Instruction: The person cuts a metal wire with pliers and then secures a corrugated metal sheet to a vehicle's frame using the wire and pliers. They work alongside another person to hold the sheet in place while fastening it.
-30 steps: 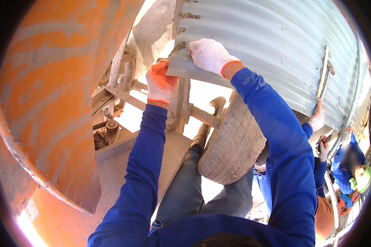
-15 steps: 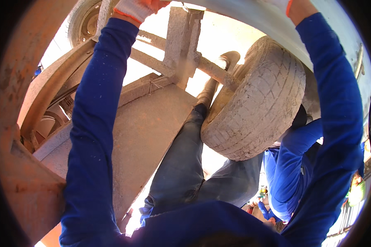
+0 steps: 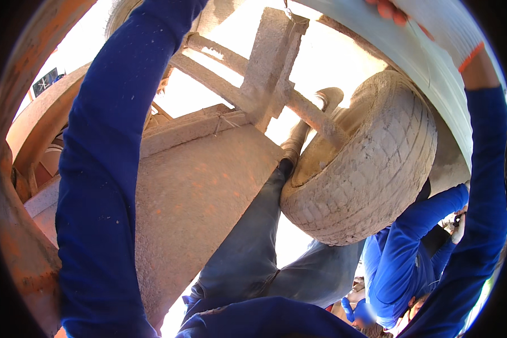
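Observation:
My right hand (image 3: 442,25), in a white knit glove with orange-coated fingers, lies against a pale curved panel (image 3: 343,17) at the upper right. Its fingers are curled; what they hold, if anything, is hidden by the hand and the top edge. My left forearm (image 3: 104,152), in a blue sleeve, reaches up past the top edge, so the left hand is out of view. Between my arms stands a muddy tyre (image 3: 366,169), fixed to a dirt-caked axle (image 3: 315,118). Left of it lies a broad, dusty metal plate (image 3: 203,191).
A rusty orange frame (image 3: 22,248) curves along the left side. A thick dirty upright post (image 3: 270,62) rises behind the plate. My legs (image 3: 239,236) extend between plate and tyre. Another person in blue (image 3: 400,248) is close by at the lower right, beyond the tyre.
My left hand has passed out of view over the top edge. My right hand has come further into view at the upper right. The tyre and plate appear slightly lower and further right.

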`<act>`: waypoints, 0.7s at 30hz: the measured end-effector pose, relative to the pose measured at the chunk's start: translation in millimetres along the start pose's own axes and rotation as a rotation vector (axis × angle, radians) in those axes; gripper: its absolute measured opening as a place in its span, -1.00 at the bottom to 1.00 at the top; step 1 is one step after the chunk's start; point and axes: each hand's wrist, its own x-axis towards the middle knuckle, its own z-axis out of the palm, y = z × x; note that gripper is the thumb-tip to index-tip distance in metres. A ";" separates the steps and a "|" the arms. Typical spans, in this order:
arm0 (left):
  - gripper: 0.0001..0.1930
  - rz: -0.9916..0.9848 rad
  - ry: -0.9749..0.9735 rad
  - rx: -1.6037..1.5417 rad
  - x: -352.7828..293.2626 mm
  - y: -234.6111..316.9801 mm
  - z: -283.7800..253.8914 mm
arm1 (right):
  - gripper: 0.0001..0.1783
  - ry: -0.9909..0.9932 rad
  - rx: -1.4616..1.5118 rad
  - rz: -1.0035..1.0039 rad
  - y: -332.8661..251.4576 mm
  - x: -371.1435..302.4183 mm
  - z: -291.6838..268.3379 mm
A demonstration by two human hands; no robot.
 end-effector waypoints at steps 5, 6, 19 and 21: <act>-0.89 -0.101 -0.005 0.164 1.2 31.7 21.6 | -0.59 0.078 -0.093 0.250 19.5 -31.9 -2.7; -0.88 -0.168 -0.008 0.053 -1.0 37.0 20.1 | -0.62 0.188 -0.185 0.201 38.8 -33.7 11.2; -0.81 0.041 0.096 -0.255 7.6 29.1 35.6 | -0.67 0.360 -0.181 -0.024 25.2 -36.8 30.6; -0.80 0.106 0.140 -0.169 6.4 28.9 34.1 | -0.66 0.332 -0.066 0.029 25.7 -38.4 31.1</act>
